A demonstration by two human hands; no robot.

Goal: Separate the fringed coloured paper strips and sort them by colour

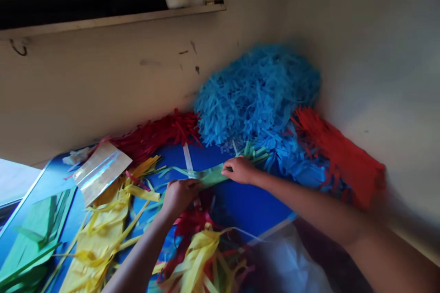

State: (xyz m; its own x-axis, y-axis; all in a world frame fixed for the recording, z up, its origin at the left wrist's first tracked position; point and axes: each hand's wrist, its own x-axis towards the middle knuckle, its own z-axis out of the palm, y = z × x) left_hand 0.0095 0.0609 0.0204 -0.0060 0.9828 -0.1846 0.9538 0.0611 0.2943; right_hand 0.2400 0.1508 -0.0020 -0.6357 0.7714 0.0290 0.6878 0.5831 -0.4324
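Observation:
A strip of light green fringed paper is stretched between my two hands above the blue table. My left hand pinches its near left end, with thin green strands trailing out to the left. Farther right, my right hand is closed on the other part, and cut green fringe sticks out beyond it. Below my hands lies a bunch of yellow tissue strips mixed with dark red ones. Yellow fringed paper spreads out left of my left forearm.
Against the wall rises a big pile of blue shredded paper. Red fringe lies left of it, orange-red fringe right. Green folded paper and a shiny clear packet lie on the left. A wall shelf hangs above.

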